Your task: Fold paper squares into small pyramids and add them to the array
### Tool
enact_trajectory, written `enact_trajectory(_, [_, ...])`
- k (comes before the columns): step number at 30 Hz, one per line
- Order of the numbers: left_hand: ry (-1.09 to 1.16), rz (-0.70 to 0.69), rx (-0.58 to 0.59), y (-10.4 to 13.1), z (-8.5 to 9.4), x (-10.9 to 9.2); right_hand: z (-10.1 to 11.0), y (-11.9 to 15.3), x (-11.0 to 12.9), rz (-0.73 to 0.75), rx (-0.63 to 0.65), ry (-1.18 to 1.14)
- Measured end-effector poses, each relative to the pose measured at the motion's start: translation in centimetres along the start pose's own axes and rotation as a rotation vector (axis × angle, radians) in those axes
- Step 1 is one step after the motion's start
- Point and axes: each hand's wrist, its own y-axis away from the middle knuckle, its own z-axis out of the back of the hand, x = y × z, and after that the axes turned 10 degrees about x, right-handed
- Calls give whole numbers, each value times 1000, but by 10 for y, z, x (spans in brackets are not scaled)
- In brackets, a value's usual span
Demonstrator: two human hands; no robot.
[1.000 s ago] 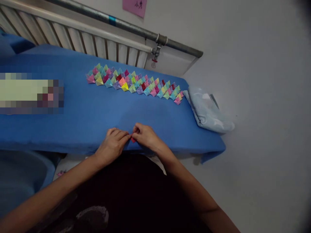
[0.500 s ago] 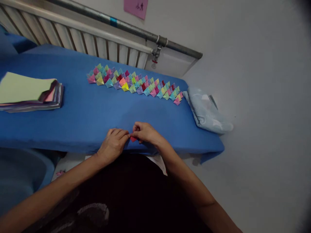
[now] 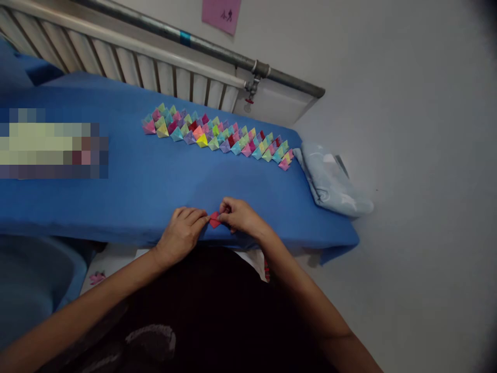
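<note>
A small piece of folded red paper (image 3: 214, 220) is held between my two hands, just above the front part of the blue-covered table. My left hand (image 3: 184, 227) pinches its left corner, fingers closed together with the knuckles up. At the opposite corner my right hand (image 3: 238, 215) grips the paper between thumb and curled fingers. Beyond my hands, several rows of small folded paper shapes (image 3: 202, 140) in many colours stand close together, slanting across the table.
The blue cloth (image 3: 128, 186) drapes over the table's front edge. A pixelated paper stack (image 3: 46, 137) lies at left, a folded light-blue cloth bundle (image 3: 330, 181) at the right end. Behind run a radiator (image 3: 128, 65) and a pipe (image 3: 217, 56). A blue tub (image 3: 31, 280) is at lower left.
My right hand has shifted slightly right, so more of the red paper shows between my hands. My left hand has stayed nearly in place. The view has moved a little.
</note>
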Motion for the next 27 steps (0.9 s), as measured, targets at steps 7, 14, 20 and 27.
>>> enact_trajectory(7, [0, -29, -58, -1, 1, 0, 0, 2, -5, 14, 6, 52])
enact_trajectory(14, [-15, -38, -53, -2, 1, 0, 1, 3, -13, 45, -29, 72])
enact_trajectory(20, [-61, -92, 78, -30, 18, -3, 2, 1, -13, 36, 11, 14])
enact_trajectory(27, [92, -140, 396, -53, 15, 13, 2, 3, -21, 81, -49, -191])
